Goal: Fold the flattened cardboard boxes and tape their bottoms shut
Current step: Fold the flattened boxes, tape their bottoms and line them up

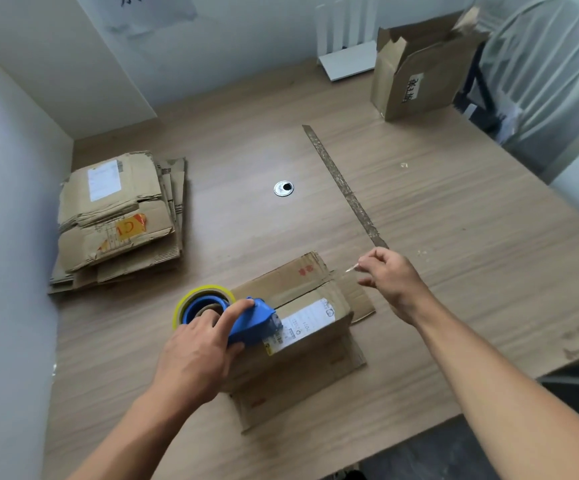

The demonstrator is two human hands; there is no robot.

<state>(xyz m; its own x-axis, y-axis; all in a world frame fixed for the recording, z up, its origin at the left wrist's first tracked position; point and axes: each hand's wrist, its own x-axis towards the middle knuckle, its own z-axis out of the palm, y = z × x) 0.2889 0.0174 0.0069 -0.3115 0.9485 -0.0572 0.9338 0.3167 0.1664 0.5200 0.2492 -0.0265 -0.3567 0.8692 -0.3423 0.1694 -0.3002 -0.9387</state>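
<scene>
Looking down through the head camera from my far-off seat, I see the left hand (198,355) wrapped round the blue tape dispenser (253,323). Its fingers are curled about the body and the forefinger lies straight along the top. The yellowish roll of tape (191,299) sits on the dispenser's left end, just past the knuckles.

The dispenser's mouth rests on the box (316,348), which stands on the near middle of the table (454,220) with its folded flaps turned up. A seam runs across the top between them. A white label (302,323) lies on the nearer flap, touching the dispenser's nose. Other flaps are splayed flat on the wood around the box's foot.

The right hand (392,278) hovers just beyond the box's far right corner, thumb and forefinger pinching a thin clear tape end (350,269). Its remaining fingers are loosely bent. I cannot make out any tape between that hand and the dispenser (clear film on this feed is hopeless).

A stack of flattened boxes (118,220) lies well to the left, near the wall. A long brownish strip (343,185) lies on the table beyond the right hand, and a round grommet (284,188) sits left of it. At the far right corner an open box (419,71) stands upright, with a white router (347,46) beside it and a chair (541,81) behind it.
</scene>
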